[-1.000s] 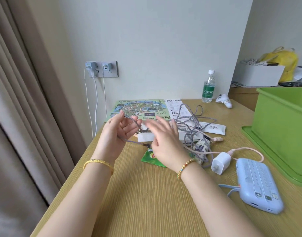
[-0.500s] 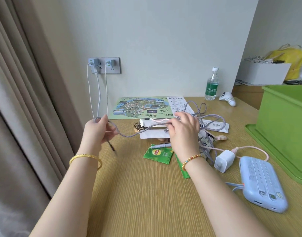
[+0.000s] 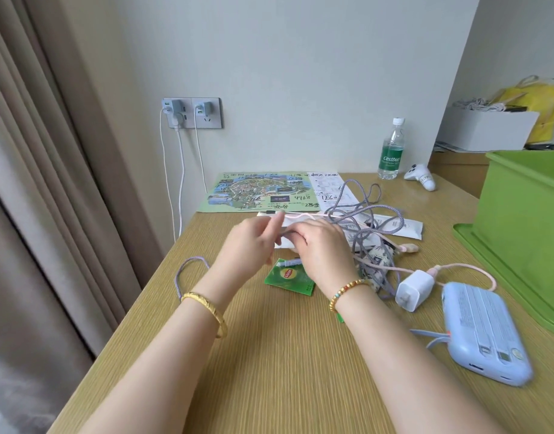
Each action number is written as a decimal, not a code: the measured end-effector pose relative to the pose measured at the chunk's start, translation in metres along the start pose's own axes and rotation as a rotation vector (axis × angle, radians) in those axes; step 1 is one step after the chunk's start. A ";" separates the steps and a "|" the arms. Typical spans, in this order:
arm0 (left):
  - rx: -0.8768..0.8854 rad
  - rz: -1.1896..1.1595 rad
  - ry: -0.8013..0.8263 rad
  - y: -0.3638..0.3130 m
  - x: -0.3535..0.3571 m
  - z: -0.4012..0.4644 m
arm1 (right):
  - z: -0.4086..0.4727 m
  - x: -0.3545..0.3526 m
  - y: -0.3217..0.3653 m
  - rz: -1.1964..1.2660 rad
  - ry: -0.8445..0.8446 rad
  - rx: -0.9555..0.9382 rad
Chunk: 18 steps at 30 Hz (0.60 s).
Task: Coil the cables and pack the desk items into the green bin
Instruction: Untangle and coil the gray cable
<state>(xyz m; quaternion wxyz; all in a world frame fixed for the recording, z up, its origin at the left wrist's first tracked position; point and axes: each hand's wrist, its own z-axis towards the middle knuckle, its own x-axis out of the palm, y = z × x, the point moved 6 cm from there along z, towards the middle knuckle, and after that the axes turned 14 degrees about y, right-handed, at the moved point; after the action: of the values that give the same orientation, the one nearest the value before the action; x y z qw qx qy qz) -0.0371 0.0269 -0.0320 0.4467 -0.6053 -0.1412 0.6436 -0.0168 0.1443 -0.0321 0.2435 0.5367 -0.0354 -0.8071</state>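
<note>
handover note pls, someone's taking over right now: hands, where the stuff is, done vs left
Left hand and right hand: together mid-desk, both gripping the grey cable; one loop hangs by the left wrist.
Rest of the grey cable lies tangled with the pink cable, which runs to the charger. Power bank is beside the green bin.
Done: coil barely begun; nothing visibly packed.
Left: finish both coils, pack everything.

Pale wall (image 3: pixel 300 73), beige curtain (image 3: pixel 50 183), wooden desk (image 3: pixel 285 355), wall socket (image 3: pixel 191 112)
</note>
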 end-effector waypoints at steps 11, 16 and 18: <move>-0.220 0.228 -0.459 0.033 -0.063 -0.014 | -0.002 0.020 -0.013 -0.203 0.147 0.129; -0.354 0.384 -0.356 0.051 -0.056 -0.010 | -0.006 -0.013 -0.021 -0.316 -0.108 0.221; -0.223 0.480 -0.346 0.037 -0.044 -0.009 | -0.006 -0.016 -0.018 -0.306 -0.111 0.196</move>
<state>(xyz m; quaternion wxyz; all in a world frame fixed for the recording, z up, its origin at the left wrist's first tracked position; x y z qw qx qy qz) -0.0497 -0.0296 -0.0322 0.1823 -0.5480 -0.1380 0.8046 -0.0128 0.1683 -0.0270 0.0622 0.5118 -0.0453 -0.8556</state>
